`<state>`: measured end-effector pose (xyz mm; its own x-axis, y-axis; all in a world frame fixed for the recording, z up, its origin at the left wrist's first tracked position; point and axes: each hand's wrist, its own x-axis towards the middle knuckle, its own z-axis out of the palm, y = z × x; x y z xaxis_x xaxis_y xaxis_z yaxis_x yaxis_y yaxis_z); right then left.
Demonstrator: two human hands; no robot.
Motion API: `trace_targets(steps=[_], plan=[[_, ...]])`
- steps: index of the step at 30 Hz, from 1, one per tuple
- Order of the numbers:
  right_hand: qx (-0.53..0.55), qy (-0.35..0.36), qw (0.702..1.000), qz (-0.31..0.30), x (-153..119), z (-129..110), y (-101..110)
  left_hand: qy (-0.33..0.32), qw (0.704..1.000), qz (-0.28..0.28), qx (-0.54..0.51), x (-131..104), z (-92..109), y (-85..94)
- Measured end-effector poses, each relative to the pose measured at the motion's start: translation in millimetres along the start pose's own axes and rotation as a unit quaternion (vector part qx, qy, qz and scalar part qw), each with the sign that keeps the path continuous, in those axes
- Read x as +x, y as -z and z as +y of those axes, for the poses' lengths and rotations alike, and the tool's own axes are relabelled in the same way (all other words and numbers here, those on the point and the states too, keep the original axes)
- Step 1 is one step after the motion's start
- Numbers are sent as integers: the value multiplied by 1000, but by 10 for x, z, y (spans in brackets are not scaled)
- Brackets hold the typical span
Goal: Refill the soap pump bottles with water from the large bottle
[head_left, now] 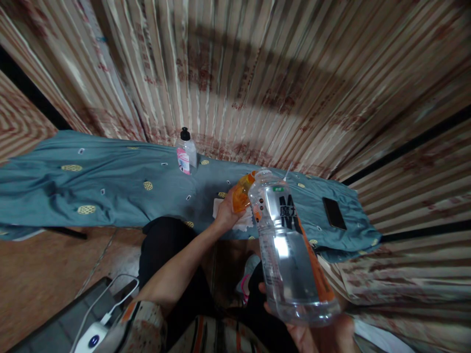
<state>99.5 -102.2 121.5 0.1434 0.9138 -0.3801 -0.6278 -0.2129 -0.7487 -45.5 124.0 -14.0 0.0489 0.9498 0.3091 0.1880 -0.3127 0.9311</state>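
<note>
My left hand (225,214) is wrapped round a small orange see-through bottle (241,194), tilted with its mouth up beside the neck of the large bottle. Whether the two touch I cannot tell. From below, my right hand (307,336) grips that large clear plastic bottle (290,250) near its base. It has a silver, black and orange label, leans with its uncapped neck away from me, and hides part of the hand. Under my left hand lies a white cloth or tissue (246,223) on the covered surface.
A clear bottle with a black cap and pink label (184,153) stands left on the blue-green cloth (117,181). A dark phone (334,214) lies at the right. Striped curtains (235,68) hang behind. A white device with a cable (91,338) is at lower left.
</note>
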Motion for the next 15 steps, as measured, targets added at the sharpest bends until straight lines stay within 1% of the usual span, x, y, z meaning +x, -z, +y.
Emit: trace_targets(steps=[5, 10, 15], plan=[[-9, 4, 1000, -1, 5, -15, -17, 3, 1000, -9, 2, 1, 33, 11], [-19, 5, 1000, 11, 25, -10, 40, 16, 1000, -5, 4, 1, 32, 9], [-27, 3, 1000, 4, 41, -17, 87, 10, 1000, -5, -3, 0, 3, 0]])
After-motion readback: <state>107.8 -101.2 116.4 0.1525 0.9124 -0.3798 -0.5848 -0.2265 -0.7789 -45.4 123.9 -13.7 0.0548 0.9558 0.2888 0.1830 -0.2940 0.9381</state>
